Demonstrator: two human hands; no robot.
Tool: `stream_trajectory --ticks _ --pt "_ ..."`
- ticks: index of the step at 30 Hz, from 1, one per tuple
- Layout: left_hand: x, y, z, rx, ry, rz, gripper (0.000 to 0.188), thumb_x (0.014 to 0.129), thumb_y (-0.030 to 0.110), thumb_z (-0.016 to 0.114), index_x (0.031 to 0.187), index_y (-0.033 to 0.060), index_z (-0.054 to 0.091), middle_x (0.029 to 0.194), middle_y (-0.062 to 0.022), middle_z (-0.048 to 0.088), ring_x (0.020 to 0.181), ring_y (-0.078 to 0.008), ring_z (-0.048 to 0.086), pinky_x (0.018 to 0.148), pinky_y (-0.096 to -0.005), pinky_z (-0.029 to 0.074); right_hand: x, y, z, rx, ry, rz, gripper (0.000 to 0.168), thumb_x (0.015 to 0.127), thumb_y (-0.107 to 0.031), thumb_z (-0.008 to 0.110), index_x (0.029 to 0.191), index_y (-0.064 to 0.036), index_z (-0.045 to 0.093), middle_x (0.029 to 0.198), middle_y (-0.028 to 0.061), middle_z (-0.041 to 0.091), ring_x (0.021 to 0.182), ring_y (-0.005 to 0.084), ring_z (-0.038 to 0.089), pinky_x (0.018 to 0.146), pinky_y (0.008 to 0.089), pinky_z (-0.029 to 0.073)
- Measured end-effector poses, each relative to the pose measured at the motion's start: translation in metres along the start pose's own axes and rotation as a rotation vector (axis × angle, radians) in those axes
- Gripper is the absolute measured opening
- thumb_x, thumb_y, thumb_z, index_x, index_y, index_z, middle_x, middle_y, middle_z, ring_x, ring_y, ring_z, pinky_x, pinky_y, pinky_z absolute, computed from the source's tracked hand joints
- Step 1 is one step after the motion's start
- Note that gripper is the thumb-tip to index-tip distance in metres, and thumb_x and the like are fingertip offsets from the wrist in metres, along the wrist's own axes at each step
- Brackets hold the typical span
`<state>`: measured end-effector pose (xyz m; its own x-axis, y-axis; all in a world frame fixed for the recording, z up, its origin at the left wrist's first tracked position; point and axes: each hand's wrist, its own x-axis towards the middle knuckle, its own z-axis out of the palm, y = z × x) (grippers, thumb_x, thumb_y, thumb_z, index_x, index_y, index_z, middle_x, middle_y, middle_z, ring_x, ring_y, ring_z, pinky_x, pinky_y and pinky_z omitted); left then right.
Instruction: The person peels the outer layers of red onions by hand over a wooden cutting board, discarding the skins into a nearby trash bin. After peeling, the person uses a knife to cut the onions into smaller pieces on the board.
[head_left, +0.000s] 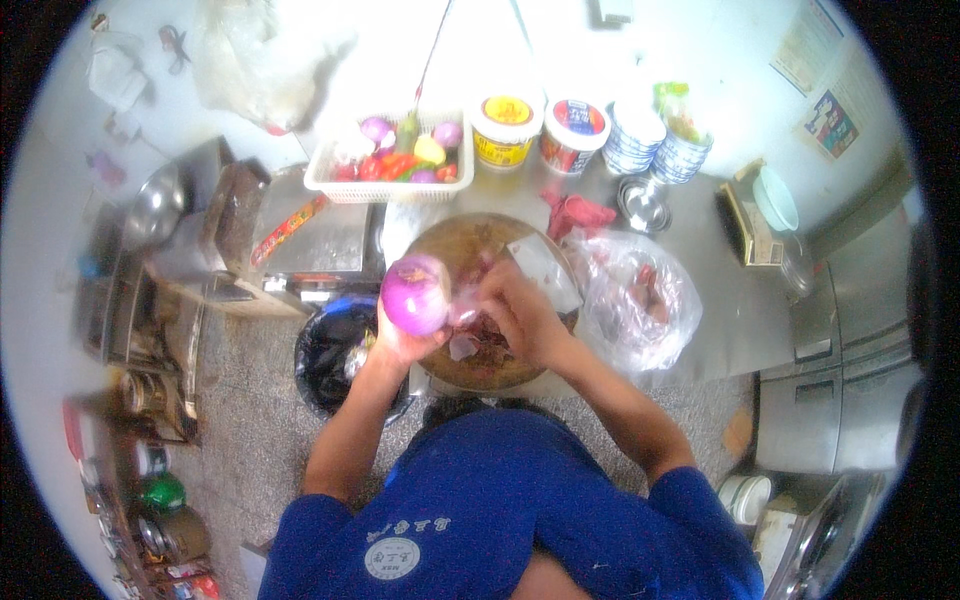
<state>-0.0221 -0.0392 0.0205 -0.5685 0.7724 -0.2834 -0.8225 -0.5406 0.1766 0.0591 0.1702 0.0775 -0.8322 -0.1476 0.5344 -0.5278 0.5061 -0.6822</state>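
My left hand (409, 345) cups a large purple onion (415, 296) from below, above the left side of a round wooden chopping board (442, 232). My right hand (521, 311) is just right of the onion, fingers curled at a thin, glossy strip of purple onion skin (466, 306). Blur hides exactly how the fingertips meet it. Behind that hand a cleaver blade (541, 271) lies flat on the board, with small flecks on it. Dark reddish scraps (491, 341) and a pale piece of skin (463, 346) are on the board under my hands.
A clear plastic bag (637, 330) with reddish contents sits right of the board, below a red cloth (577, 215). Behind stand a white vegetable basket (390, 193), two tubs (504, 135) and stacked bowls (632, 142). A black-lined bin (322, 371) stands at the lower left.
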Motion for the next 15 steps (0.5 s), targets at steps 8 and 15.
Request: stream_trajectory --ticks 8,15 --pt "0.022 0.016 -0.033 0.142 0.031 0.086 0.077 0.094 0.076 0.042 0.134 0.0133 0.06 0.12 -0.0191 0.068 0.1 -0.0394 0.07 0.062 -0.0407 0.062 -0.06 0.096 0.021 -0.269 0.052 0.295 0.032 0.091 0.003 0.06 0.123 -0.001 0.058 0.11 0.0175 0.065 0.098 0.031 0.069 0.087 0.0396 0.055" --pt "0.127 0.107 -0.034 0.234 0.438 0.382 0.068 0.098 0.065 0.051 0.142 0.0125 0.051 0.131 -0.0145 0.062 0.115 -0.0331 0.063 0.081 -0.0463 0.063 -0.125 0.087 0.014 -0.17 0.227 0.626 0.05 0.093 0.0 0.058 0.141 0.0 0.048 0.121 0.0204 0.065 0.1 0.0291 0.07 0.087 0.0417 0.055"
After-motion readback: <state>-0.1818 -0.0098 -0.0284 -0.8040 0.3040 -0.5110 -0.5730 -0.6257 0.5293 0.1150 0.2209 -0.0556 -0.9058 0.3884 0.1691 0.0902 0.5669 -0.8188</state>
